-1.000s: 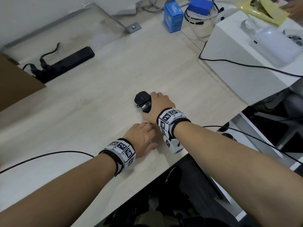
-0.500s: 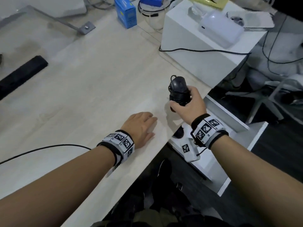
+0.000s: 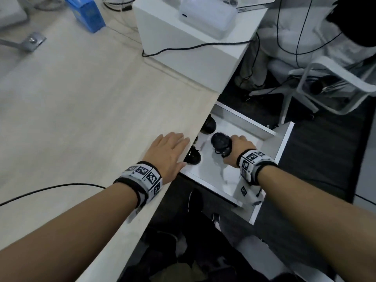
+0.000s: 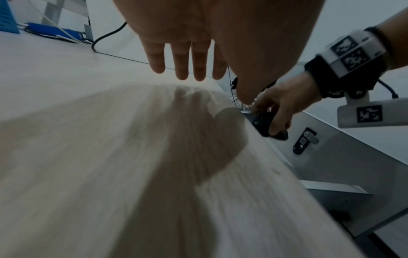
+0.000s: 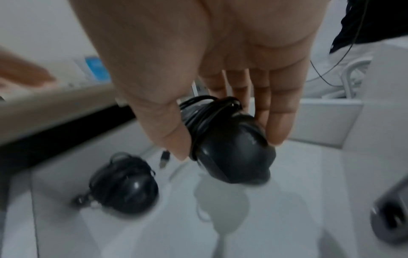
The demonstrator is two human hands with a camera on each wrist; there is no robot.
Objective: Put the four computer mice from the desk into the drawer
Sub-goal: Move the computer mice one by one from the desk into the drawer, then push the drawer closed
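Observation:
My right hand (image 3: 237,146) holds a black mouse (image 3: 221,143) with its cable wound round it, low inside the open white drawer (image 3: 272,151). The right wrist view shows thumb and fingers pinching that mouse (image 5: 229,150) just above the drawer floor. Two more black mice lie in the drawer: one (image 3: 192,157) near the front by the desk edge, one (image 3: 208,125) further back, partly under the desk. The nearer mouse (image 5: 123,185) also has its cable wrapped. My left hand (image 3: 168,151) lies flat and open on the wooden desk (image 3: 81,102) at its edge.
A white box (image 3: 183,47) with a white device on top stands at the desk's far right, with a black cable across it. A blue carton (image 3: 87,13) sits at the back. A white chair (image 3: 325,84) stands beyond the drawer. A black cable (image 3: 50,189) crosses the desk near my left arm.
My right hand lifted the mouse off the desk, carried it right over the edge and lowered it into the drawer. My left hand stayed flat on the desk.

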